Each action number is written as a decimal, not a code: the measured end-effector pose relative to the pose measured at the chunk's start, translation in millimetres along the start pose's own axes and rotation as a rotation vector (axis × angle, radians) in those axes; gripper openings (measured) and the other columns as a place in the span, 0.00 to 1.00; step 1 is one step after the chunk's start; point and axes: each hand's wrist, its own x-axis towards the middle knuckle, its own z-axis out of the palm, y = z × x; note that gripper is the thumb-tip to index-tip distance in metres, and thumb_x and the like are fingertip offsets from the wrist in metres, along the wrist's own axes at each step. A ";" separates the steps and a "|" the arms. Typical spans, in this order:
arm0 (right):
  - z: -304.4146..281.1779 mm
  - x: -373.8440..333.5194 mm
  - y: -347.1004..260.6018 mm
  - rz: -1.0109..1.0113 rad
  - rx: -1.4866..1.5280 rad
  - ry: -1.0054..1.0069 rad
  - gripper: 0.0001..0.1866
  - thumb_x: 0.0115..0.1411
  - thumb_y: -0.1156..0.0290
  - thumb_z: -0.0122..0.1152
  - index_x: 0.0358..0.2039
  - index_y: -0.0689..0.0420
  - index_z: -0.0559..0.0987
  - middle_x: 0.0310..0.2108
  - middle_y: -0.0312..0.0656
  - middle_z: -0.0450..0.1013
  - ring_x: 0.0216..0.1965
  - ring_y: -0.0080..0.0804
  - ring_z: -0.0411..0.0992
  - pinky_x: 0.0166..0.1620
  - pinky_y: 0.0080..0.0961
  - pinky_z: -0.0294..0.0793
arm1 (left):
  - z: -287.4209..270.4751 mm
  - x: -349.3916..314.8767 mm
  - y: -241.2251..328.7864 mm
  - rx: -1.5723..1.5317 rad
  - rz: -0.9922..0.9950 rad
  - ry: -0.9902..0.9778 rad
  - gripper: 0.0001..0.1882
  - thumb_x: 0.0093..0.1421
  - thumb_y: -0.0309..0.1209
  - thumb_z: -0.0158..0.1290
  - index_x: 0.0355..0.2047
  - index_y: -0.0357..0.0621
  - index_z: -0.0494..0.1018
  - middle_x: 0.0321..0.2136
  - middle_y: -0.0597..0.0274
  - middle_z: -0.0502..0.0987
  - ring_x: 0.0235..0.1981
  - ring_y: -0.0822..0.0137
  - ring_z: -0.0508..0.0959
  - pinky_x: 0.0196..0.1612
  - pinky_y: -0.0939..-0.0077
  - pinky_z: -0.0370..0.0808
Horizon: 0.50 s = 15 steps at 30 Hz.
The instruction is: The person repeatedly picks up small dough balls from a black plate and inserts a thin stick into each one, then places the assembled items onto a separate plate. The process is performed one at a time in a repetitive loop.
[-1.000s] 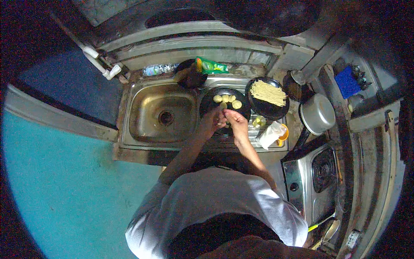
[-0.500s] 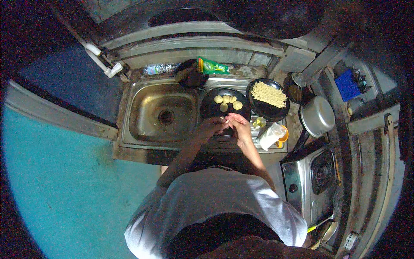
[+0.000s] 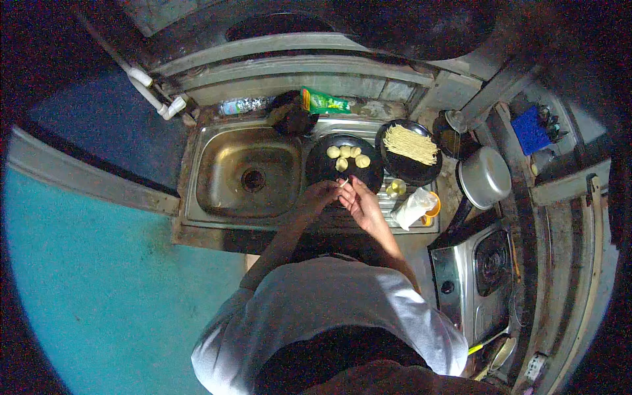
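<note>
Close together over the near edge of a round black plate, my left hand and my right hand meet at the fingertips. Between them is a small pale piece, perhaps dough, mostly covered by my fingers. The right palm faces up with its fingers curled; the left fingers pinch from the other side. Several pale dough balls lie on the plate beyond my hands. To the right, a second black plate bears a flat bundle of pale noodles.
Left of the plate is a steel sink basin. At the right stand a small dish, a white bag by an orange cup, a metal pot and a stove. A green packet lies behind.
My right hand has turned its palm upward and its fingers have spread a little beneath the small piece. My left hand stays nearly in place. Plates and dough balls have not moved.
</note>
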 end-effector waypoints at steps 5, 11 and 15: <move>-1.1 -8.8 7.4 0.156 -0.117 -0.054 0.08 0.63 0.61 0.52 0.38 0.49 0.75 0.36 0.27 0.74 0.39 0.20 0.71 0.43 0.23 0.68 | 2.6 -2.9 13.7 0.104 -0.021 0.030 0.14 0.58 0.39 0.54 0.38 0.41 0.74 0.34 0.62 0.77 0.38 0.69 0.74 0.45 0.73 0.69; -6.9 -5.7 16.6 -0.010 -0.236 0.137 0.05 0.60 0.65 0.58 0.36 0.49 0.76 0.33 0.26 0.74 0.35 0.17 0.71 0.39 0.21 0.71 | -4.6 1.7 6.8 0.182 -0.075 -0.158 0.17 0.59 0.44 0.52 0.36 0.43 0.77 0.33 0.62 0.78 0.38 0.69 0.75 0.45 0.73 0.69; -10.0 -7.6 9.1 0.076 -0.130 0.081 0.07 0.59 0.63 0.58 0.36 0.48 0.77 0.31 0.26 0.73 0.33 0.17 0.71 0.37 0.19 0.70 | 7.4 -10.5 31.0 0.399 -0.083 -0.078 0.16 0.58 0.45 0.53 0.37 0.46 0.78 0.32 0.62 0.78 0.36 0.69 0.76 0.43 0.73 0.69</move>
